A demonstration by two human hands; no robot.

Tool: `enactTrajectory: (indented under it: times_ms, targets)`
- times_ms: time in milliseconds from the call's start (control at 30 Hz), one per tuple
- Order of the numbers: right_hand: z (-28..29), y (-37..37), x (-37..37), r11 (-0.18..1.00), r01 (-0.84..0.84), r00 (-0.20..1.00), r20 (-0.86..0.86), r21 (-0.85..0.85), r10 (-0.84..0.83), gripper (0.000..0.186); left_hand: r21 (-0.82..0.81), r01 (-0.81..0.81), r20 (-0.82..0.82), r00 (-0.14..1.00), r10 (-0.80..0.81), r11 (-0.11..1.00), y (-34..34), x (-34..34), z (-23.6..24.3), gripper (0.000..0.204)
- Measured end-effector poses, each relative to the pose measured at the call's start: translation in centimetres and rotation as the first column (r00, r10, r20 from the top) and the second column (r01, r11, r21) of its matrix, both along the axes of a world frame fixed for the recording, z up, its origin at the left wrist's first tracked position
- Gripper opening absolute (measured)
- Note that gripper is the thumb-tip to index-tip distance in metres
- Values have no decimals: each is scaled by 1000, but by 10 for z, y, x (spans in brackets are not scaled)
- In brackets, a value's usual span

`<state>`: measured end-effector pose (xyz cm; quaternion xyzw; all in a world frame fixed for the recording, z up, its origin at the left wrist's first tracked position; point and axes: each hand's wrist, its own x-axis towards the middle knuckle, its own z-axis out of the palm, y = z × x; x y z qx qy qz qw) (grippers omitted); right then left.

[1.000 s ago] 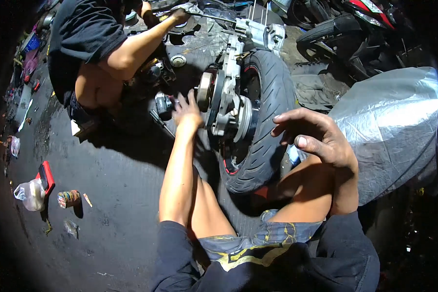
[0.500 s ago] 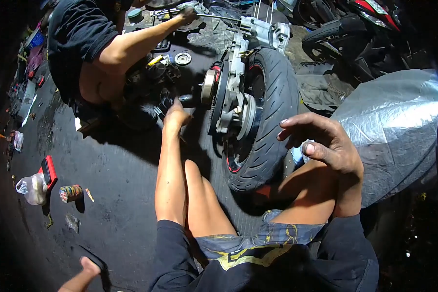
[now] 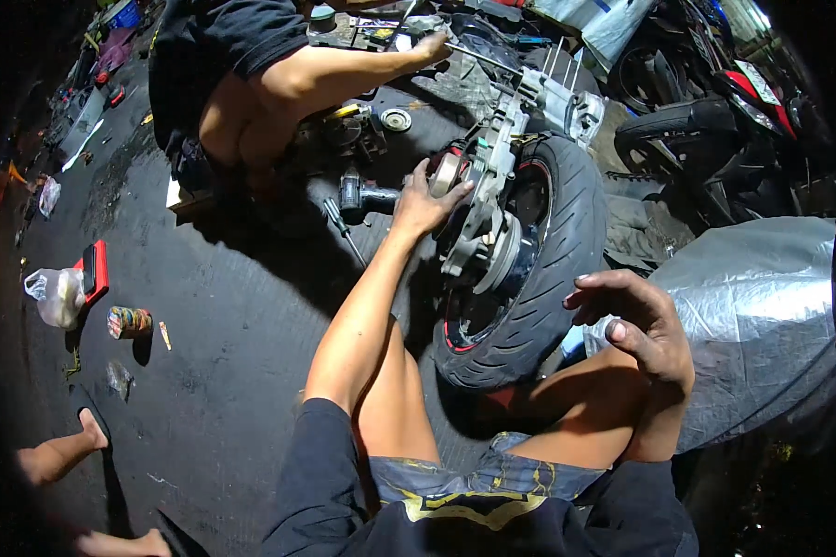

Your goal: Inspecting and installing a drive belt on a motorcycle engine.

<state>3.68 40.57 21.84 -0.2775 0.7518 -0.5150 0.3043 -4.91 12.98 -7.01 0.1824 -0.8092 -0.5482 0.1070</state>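
Observation:
My left hand [image 3: 424,206] reaches forward to the scooter engine-and-wheel assembly. Its fingers and thumb straddle a round metal clutch drum [image 3: 447,174] on the side of the engine casing [image 3: 494,176], partly hiding it. Just left of that hand, a black cordless driver [image 3: 367,196] lies on the floor. Beside it is a screwdriver [image 3: 344,230]. The rear wheel's black tyre [image 3: 557,265] stands upright between my knees and the engine. My right hand [image 3: 636,325] is raised above my right knee, its smudged fingers curved and apart, holding nothing.
Another person [image 3: 251,93] crouches at the far left, one hand on a long metal rod [image 3: 483,59]. A silver cover [image 3: 743,325] lies at right; a motorcycle [image 3: 706,121] stands behind. A plastic bag [image 3: 58,297], a can [image 3: 129,321] and someone's foot [image 3: 93,429] are at left.
My left hand has moved from beside the cordless driver to the clutch drum, leaving the driver on the floor. The view has shifted. My right hand keeps its curved pose.

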Motion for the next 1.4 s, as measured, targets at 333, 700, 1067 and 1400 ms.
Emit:
enactTrajectory:
  times_ms: [333, 700, 1067, 1400]
  targets:
    - [0, -2, -1, 1000, -10, 1000, 2, -7, 10, 54, -36, -12, 20, 1000, 13, 999, 1, -2, -1, 116]
    - [2, -9, -4, 999, -47, 999, -3, 2, 47, 53, 153, 533, 36, 839, -544, 832, -39, 15, -26, 121]
    - [-1, -5, -2, 997, -76, 997, -24, -11, 76, 54, 237, 48, 171, 981, -90, 970, -6, -1, -3, 122]
    - [1, -9, 0, 997, 22, 1000, -11, 80, -21, 67, 6, 47, 312, 949, -46, 999, -7, 5, 19, 124]
